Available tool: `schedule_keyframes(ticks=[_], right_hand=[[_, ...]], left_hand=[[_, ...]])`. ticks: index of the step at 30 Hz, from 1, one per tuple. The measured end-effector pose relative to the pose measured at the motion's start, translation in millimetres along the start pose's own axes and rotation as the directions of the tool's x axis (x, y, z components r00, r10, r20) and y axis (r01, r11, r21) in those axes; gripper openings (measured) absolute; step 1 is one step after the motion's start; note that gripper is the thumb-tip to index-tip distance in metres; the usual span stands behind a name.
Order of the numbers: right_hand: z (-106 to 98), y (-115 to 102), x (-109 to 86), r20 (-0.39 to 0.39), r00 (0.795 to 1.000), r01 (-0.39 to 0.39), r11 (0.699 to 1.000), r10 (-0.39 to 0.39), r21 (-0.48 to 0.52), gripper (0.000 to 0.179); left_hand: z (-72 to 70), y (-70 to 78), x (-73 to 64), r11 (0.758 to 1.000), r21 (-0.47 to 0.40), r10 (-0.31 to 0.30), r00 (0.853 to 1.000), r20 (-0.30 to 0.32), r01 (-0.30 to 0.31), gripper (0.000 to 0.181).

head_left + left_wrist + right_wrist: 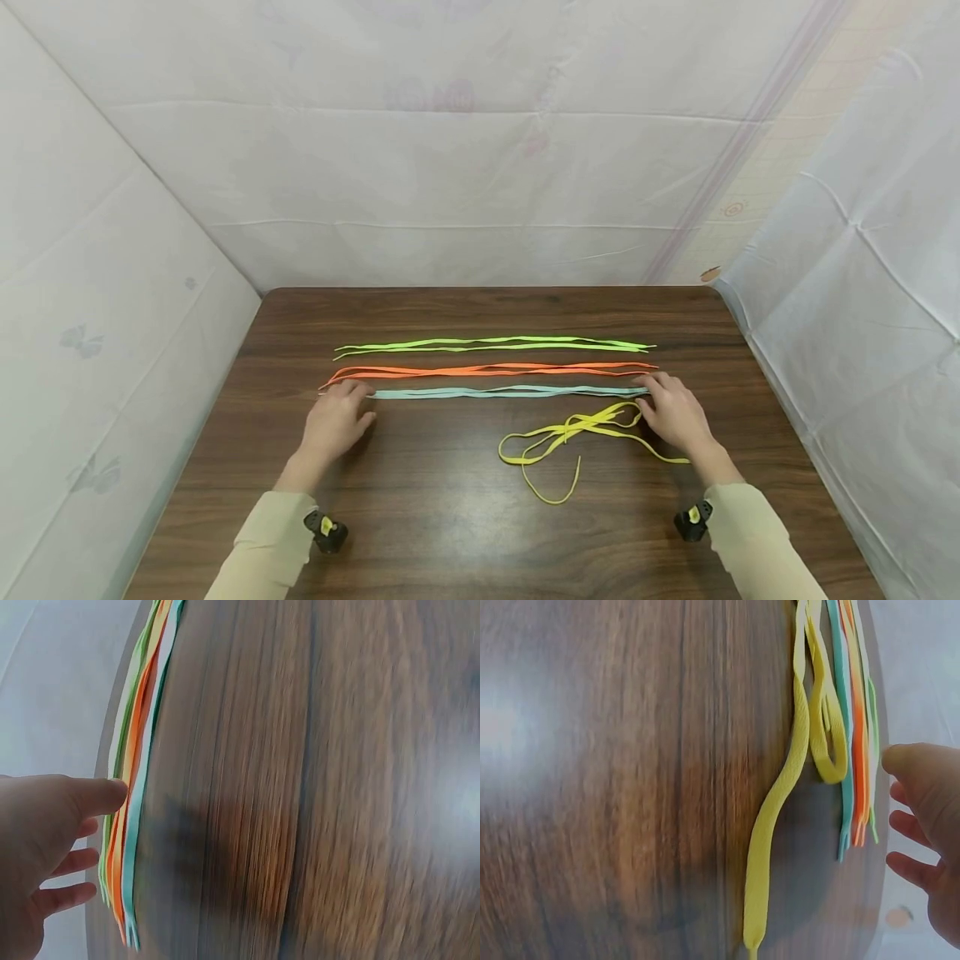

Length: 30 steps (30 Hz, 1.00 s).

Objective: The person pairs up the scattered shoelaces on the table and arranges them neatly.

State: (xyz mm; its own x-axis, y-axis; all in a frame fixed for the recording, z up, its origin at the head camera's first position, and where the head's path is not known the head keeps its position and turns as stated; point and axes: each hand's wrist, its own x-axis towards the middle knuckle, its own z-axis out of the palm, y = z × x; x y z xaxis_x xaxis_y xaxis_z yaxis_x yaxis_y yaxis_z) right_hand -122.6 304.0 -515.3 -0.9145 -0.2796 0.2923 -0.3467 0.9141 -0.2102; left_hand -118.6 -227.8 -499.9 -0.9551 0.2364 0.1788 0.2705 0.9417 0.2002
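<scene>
A doubled light blue shoelace (450,393) lies stretched sideways across the table. My left hand (335,421) is at its left end, hiding part of it; in the left wrist view the fingers (71,860) are apart and loosely extended. At the right end is my right hand (677,417), its thumb and fingers (911,827) parted with nothing between them. Beyond the blue one, an orange shoelace pair (465,369) and a neon green pair (517,339) run roughly parallel to it. A yellow shoelace (581,426) lies in loose loops just left of my right hand.
The dark wood-grain table (420,517) has white sheeting at its back (450,192), left and right. A small black device with a yellow mark sits at each wrist, the left one (327,532) and the right one (693,521).
</scene>
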Motion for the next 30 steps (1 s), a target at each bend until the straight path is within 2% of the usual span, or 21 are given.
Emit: schedule_keyframes(ticks=[8, 13, 19, 26, 30], right_hand=[[4, -15, 4.3, 0.026, 0.998, 0.048, 0.999, -0.049, 0.013, 0.034], [9, -27, 6.0, 0.031, 0.996, 0.085, 0.996, -0.086, 0.011, 0.034], [15, -46, 10.7, 0.043, 0.988, 0.145, 0.989, -0.146, 0.035, 0.034], [23, -67, 15.3, 0.025, 0.967, 0.251, 0.966, -0.252, 0.059, 0.036], [26, -77, 17.4, 0.029, 0.955, 0.292, 0.954, -0.294, 0.067, 0.034]], left_hand=[[7.4, 38.3, 10.1, 0.995, -0.003, 0.099, 0.995, -0.012, -0.099, 0.038], [14.6, 62.3, 16.3, 0.989, -0.021, 0.148, 0.988, -0.044, -0.150, 0.038], [25.0, 92.4, 22.2, 0.979, -0.025, 0.202, 0.978, -0.042, -0.203, 0.040], [39.0, 125.4, 26.5, 0.955, -0.014, 0.294, 0.955, -0.038, -0.295, 0.041], [47.2, 141.2, 26.9, 0.946, 0.001, 0.324, 0.946, -0.027, -0.324, 0.040]])
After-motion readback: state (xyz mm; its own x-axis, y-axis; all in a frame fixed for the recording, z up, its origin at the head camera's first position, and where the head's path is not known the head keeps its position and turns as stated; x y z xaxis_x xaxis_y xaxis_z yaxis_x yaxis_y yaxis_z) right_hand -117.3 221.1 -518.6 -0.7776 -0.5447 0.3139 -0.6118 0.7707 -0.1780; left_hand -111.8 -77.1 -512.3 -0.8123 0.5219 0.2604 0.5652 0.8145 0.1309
